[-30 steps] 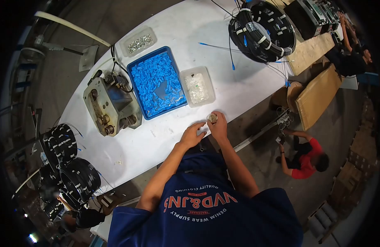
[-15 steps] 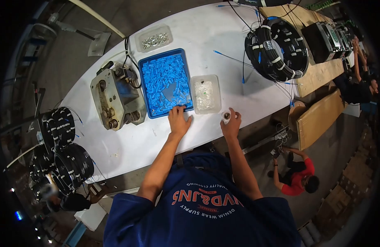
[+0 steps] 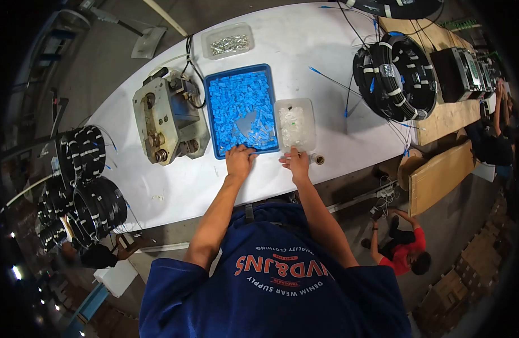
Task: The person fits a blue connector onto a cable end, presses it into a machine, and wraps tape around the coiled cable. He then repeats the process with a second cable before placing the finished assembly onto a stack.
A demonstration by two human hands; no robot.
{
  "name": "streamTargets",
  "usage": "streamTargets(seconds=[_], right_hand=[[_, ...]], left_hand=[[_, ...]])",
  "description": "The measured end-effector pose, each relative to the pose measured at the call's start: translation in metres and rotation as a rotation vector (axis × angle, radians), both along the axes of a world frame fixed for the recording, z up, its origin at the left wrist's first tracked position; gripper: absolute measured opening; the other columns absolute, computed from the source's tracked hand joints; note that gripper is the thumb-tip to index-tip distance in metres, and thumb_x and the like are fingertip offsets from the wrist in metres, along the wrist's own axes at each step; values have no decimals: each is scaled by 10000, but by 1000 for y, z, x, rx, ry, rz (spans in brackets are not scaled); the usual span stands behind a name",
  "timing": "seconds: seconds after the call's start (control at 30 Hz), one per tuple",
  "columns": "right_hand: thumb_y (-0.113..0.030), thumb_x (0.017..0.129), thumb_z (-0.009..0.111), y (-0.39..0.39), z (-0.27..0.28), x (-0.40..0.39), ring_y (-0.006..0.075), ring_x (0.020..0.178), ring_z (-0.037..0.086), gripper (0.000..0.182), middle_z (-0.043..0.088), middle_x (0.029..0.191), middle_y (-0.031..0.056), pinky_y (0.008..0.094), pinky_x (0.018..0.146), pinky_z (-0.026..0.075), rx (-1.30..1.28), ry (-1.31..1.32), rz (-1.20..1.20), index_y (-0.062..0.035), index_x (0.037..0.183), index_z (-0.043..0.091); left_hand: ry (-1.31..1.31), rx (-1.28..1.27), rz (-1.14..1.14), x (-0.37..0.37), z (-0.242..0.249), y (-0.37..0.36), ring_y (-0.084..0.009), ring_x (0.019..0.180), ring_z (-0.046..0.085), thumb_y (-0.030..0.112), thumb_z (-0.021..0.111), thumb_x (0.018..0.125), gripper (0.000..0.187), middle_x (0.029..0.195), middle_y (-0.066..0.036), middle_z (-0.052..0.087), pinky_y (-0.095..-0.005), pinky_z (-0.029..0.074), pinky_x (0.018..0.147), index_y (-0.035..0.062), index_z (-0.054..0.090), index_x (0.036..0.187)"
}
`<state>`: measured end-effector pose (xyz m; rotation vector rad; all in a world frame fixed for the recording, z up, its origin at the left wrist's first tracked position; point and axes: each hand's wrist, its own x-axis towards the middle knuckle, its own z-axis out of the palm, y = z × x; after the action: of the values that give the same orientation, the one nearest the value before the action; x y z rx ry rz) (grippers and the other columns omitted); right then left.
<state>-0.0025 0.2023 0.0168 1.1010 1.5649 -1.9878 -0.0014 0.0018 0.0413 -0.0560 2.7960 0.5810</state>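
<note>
My left hand (image 3: 238,163) rests at the front rim of a blue tray (image 3: 215,147), its fingers apart and over the edge. Many small blue plastic pieces (image 3: 237,93) fill the tray, with a bare patch near its front. At the front edge of a translucent tub (image 3: 311,121) is my right hand (image 3: 296,166), with thumb and fingers apart and nothing visible in it. Small clear and white pieces (image 3: 293,125) lie inside that tub. Just right of my right hand stands a small round white container (image 3: 318,160) with a dark opening.
A metal bench machine (image 3: 169,118) stands left of the tray. Behind is a tub of small metal parts (image 3: 230,45). Black cable coils (image 3: 394,76) with blue-tipped ends lie at right; more coils (image 3: 99,208) hang at left. A person in red (image 3: 408,250) crouches on the floor.
My right hand has let go of the small round container and moved left to the clear tub's front edge. My left hand stays at the tray's rim. The camera view has shifted slightly.
</note>
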Motion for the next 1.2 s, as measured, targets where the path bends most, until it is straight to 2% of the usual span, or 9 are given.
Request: streamTargets(seconds=[0.17,0.3,0.43,0.57,0.7,0.77,0.83,1.03,1.2], right_hand=[[-318,970,525,15,4,-13,235,701,706,399,610,967,147,291,530,522,148,6,160,48,1123,479],[-401,950,551,11,11,-14,234,693,695,461,613,951,113,280,520,494,109,-68,153,-7,1176,475],[-499,954,516,-17,32,0,156,482,492,428,510,749,38,254,427,370,177,-179,-52,-72,943,484],[-371,946,558,-48,20,36,124,480,430,290,425,625,-1,244,417,326,-156,-66,217,-100,851,522],[-184,937,583,-105,30,54,80,515,464,124,493,652,-9,224,440,351,-93,-46,850,-85,863,570],[-188,932,600,-134,27,57,71,528,465,131,519,671,-11,217,463,365,28,-6,1093,-81,862,570],[-184,930,602,-170,20,61,66,538,467,126,525,677,-12,215,473,370,86,84,1133,-81,863,571],[-166,901,616,-297,14,85,99,628,530,111,582,776,19,246,563,448,199,255,1231,-62,934,597],[-167,892,625,-388,12,109,124,669,611,132,607,818,33,260,574,483,143,202,1366,-56,958,596]], left_hand=[[4,57,78,23,-7,13,-281,994,572,308,737,789,208,961,-34,647,-461,431,863,176,754,949],[123,186,186,28,-11,6,-291,955,595,260,778,762,213,961,-70,668,-434,471,821,127,746,926],[376,432,311,42,-4,-14,-335,872,612,179,735,781,165,911,-107,668,-430,490,784,92,711,918],[374,558,741,90,1,-57,-266,737,634,125,683,825,133,859,-101,660,-365,515,681,68,686,945],[632,356,1297,151,-31,-144,-219,753,618,102,698,817,236,957,-112,638,-343,511,694,54,658,1045],[582,277,1468,183,-37,-195,-224,783,609,122,723,801,426,1102,-137,556,-340,510,710,51,581,1196],[390,247,1613,202,-33,-238,-273,855,604,148,735,799,532,1187,-152,493,-371,513,767,53,529,1280],[356,181,1249,228,-59,-321,-376,1058,543,232,777,783,695,1216,-182,478,-430,482,894,57,464,1378],[290,294,1084,225,-54,-352,-321,981,624,166,714,836,338,1115,-144,617,-409,513,813,92,665,1162]])
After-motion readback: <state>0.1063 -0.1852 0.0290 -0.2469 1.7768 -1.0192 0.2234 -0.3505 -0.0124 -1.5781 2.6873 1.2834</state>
